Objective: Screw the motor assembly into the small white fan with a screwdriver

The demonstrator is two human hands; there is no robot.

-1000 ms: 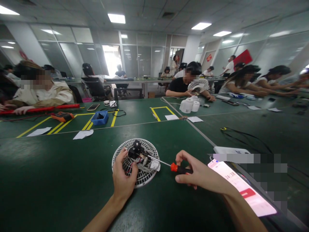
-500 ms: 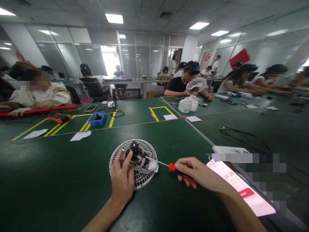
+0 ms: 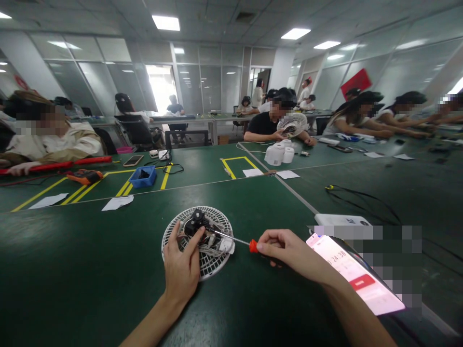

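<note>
A round white fan grille lies flat on the green table in front of me. A small black motor with wires sits at its centre. My left hand rests on the grille's near side, thumb and fingers closed on the motor part. My right hand is wrapped round the handle of a red-tipped screwdriver, whose shaft points left into the motor assembly.
A lit phone lies at my right forearm, a white box behind it. Black cable trails at right. Paper slips, a blue tray and an orange meter lie further back. Other people work at the far tables.
My left fingers shifted from the grille's edge onto the motor. My right hand slid along the handle, covering most of it. The view drifted slightly.
</note>
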